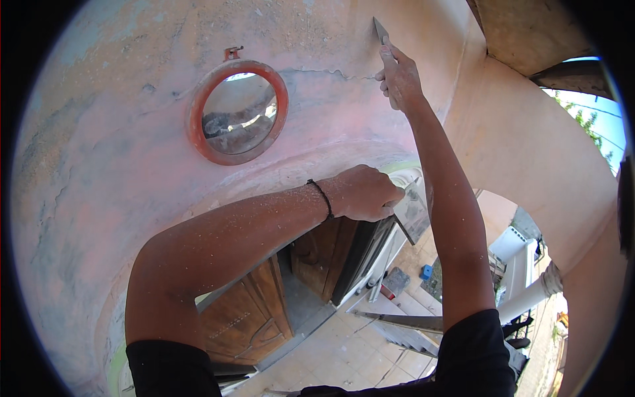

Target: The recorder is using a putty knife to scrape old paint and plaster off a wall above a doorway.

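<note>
My right hand (402, 78), dusted with pale powder, is raised high against the wall and wrapped round a small putty knife (379, 30). The pointed-looking metal blade lies close to the peach-coloured plaster (344, 40); whether it touches cannot be told. Lower down, my left hand (365, 193), with a dark cord at its wrist, is closed on a flat grey plate (413, 210) smeared with whitish material. Its grip on the plate is mostly hidden by the fingers. A thin crack (324, 71) runs along the wall left of my right hand.
A round window with a red frame (283, 99) is set in the patchy wall, left of my hands. Below are carved wooden doors (241, 314), a tiled floor (331, 360), a blue object (426, 272) and white railing parts (522, 268). A curved wall (529, 145) rises at right.
</note>
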Motion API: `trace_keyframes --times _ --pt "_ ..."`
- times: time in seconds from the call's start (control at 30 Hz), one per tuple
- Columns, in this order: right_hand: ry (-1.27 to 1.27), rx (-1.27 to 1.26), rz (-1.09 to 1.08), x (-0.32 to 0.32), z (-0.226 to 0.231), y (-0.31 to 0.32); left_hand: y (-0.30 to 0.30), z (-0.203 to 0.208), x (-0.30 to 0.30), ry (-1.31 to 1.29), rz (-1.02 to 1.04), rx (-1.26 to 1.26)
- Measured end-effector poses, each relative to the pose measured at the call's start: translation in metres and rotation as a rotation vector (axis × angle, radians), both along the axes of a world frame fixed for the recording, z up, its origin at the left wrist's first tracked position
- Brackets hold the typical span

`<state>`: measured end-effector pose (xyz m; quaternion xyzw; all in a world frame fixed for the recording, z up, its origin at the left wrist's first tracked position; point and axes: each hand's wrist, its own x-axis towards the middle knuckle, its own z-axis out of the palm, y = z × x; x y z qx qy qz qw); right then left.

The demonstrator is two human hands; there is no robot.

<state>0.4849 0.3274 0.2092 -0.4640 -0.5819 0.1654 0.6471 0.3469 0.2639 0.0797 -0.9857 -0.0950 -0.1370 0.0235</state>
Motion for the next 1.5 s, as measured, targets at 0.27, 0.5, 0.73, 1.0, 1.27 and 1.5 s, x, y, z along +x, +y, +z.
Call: trace_keyframes --times 0.27,0.5,0.73,1.0,1.27,1.5 --pt "-0.026 0.052 -0.05 -0.009 0.019 0.016 0.005 0.0 0.01 0.01 0.013 0.021" --pt "-0.097 -0.063 0.078 -0.024 -0.046 -0.018 0.016 -0.003 -0.005 -0.066 0.344 0.233" --pt "-0.175 0.052 -0.054 0.025 0.037 0.015 0.013 -0.005 -0.002 -0.075 0.382 0.195" --pt "-0.241 -0.073 -0.024 0.011 -0.013 -0.011 0.014 0.0 -0.009 -0.02 0.371 0.21" --pt "-0.182 -0.036 0.007 0.0 -0.038 0.003 0.019 -0.011 -0.008 -0.052 0.383 0.231" --pt "-0.058 0.042 -0.051 0.044 0.045 0.045 0.015 -0.007 0.007 -0.097 0.329 0.246"
